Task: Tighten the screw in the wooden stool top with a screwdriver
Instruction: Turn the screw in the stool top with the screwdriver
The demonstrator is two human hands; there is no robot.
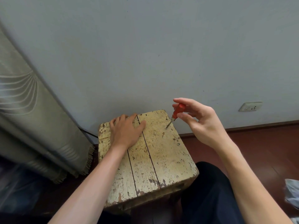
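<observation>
The wooden stool top [163, 157] is made of worn, pale yellow planks with chipped paint. A screw [166, 127] sits near its far right corner. My right hand [200, 122] pinches the red handle of a small screwdriver [177, 111], which leans to the right with its metal tip set on that screw. My left hand [125, 130] lies flat on the far left part of the top, fingers spread, pressing the planks.
A grey wall stands right behind the stool, with a wall socket [250, 106] low on the right. A curtain [32, 126] hangs at the left, a black cable beside it. My dark trouser leg [210, 191] is at the stool's right; two more screws [178, 144] sit along the right edge.
</observation>
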